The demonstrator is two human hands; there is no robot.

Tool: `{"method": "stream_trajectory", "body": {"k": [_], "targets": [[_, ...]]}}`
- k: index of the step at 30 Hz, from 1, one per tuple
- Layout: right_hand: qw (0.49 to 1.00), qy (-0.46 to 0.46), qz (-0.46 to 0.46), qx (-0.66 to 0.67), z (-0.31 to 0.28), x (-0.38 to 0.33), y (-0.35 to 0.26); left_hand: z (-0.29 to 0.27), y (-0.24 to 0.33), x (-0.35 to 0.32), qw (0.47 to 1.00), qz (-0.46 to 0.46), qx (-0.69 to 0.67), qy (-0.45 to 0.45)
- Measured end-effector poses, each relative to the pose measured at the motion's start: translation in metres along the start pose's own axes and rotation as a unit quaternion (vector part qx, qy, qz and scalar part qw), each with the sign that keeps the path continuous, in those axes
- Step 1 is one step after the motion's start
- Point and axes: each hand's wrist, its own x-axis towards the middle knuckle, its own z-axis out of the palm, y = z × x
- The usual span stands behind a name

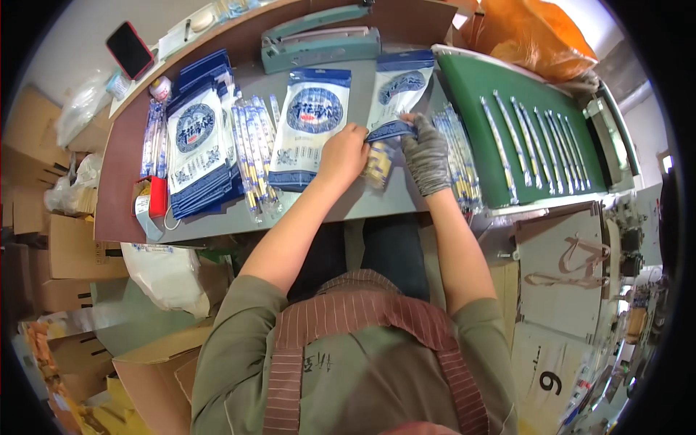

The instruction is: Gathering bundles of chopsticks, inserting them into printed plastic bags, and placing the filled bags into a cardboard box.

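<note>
Pouch (395, 98) — blue-and-white, flat, its open end pinched between both hands — left (344, 154), right (426, 156).

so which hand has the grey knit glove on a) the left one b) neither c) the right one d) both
c, the right hand wears the grey knit glove while the left hand is bare; both grip the open end of a blue and white printed pouch on the grey table.
</note>
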Motion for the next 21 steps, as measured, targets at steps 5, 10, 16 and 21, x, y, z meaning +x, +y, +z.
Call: {"method": "stream_trajectory", "body": {"k": [5, 10, 16, 21], "targets": [[0.999, -0.035, -0.016, 0.02, -0.082, 0.08, -0.074, -0.096, 0.017, 0.063, 0.969, 0.008, -0.232, 0.084], [0.965, -0.097, -0.012, 0.244, -0.153, 0.103, -0.129, -0.209, 0.069, 0.117, 0.916, -0.118, -0.367, -0.107], [0.988, -0.144, -0.058, 0.011, -0.166, 0.099, -0.159, -0.234, 0.095, 0.124, 0.967, -0.061, -0.145, -0.202], [0.979, -0.196, -0.005, 0.057, -0.15, 0.13, -0.152, -0.247, 0.084, 0.144, 0.971, -0.021, -0.122, -0.202]]}}
